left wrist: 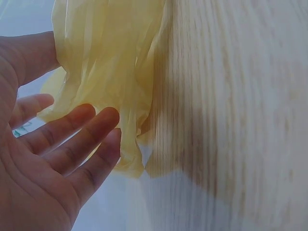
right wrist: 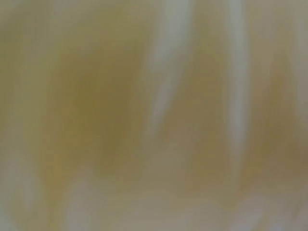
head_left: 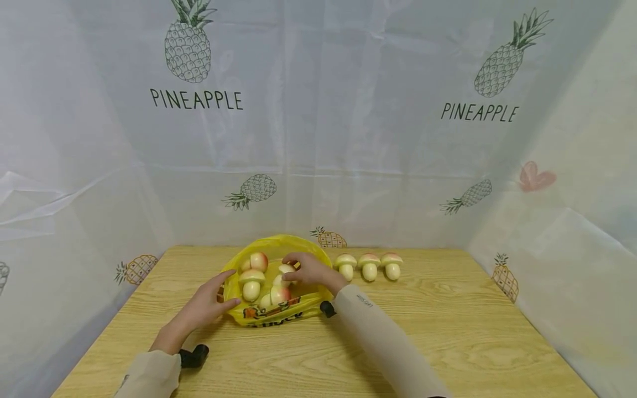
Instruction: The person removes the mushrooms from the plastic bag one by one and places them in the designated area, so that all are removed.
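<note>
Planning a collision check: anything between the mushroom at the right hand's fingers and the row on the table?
Yes: the right side of the bag stands between that mushroom and the row. Between the right hand and that mushroom, nothing visible.

Bag (head_left: 283, 243) thin crinkly plastic; mushrooms (head_left: 369, 268) smooth & glossy; tbl (head_left: 448, 309) wood-grained; backdrop (head_left: 348, 138) creased w/ slight sheen.

Pale, creased sheeting (head_left: 378, 138) walls the scene from nine o'clock through twelve to three, bearing large pineapple prints (head_left: 188, 52) captioned PINEAPPLE at half past ten and two o'clock. A pinkish-red heart (head_left: 530, 178) sits at three o'clock. At six o'clock spreads a light wood-grain tabletop (head_left: 478, 337), under soft, diffuse light.
</note>
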Available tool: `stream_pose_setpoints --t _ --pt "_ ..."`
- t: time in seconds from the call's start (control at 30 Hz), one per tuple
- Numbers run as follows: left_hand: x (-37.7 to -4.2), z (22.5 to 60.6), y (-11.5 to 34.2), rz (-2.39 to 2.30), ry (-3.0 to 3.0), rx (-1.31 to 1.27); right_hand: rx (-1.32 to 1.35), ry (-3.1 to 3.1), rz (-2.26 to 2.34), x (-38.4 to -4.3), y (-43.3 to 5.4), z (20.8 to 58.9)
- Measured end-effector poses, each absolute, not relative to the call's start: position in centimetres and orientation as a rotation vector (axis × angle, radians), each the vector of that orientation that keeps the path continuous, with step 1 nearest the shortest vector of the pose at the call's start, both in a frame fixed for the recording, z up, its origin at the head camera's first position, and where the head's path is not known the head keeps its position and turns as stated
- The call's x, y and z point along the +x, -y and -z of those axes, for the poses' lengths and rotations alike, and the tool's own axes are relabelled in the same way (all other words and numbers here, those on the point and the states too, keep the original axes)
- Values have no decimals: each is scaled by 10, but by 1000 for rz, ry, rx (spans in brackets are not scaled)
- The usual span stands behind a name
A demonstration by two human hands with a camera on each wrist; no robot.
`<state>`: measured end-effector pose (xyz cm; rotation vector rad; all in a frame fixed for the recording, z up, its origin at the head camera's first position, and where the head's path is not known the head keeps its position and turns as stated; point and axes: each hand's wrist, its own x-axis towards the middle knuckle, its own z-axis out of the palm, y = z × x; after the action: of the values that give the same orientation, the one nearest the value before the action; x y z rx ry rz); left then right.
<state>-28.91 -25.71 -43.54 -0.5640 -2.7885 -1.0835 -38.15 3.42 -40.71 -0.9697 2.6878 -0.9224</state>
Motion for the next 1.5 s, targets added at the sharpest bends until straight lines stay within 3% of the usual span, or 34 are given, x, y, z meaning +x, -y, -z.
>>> stream_pose_setpoints --t 0.93,1.5 --pt "-286 431 255 1085 2780 -564 -970 -2847 632 -385 -63 392" --pt "-285 432 255 1088 2800 -550 -1027 -2853 627 -376 -52 410"
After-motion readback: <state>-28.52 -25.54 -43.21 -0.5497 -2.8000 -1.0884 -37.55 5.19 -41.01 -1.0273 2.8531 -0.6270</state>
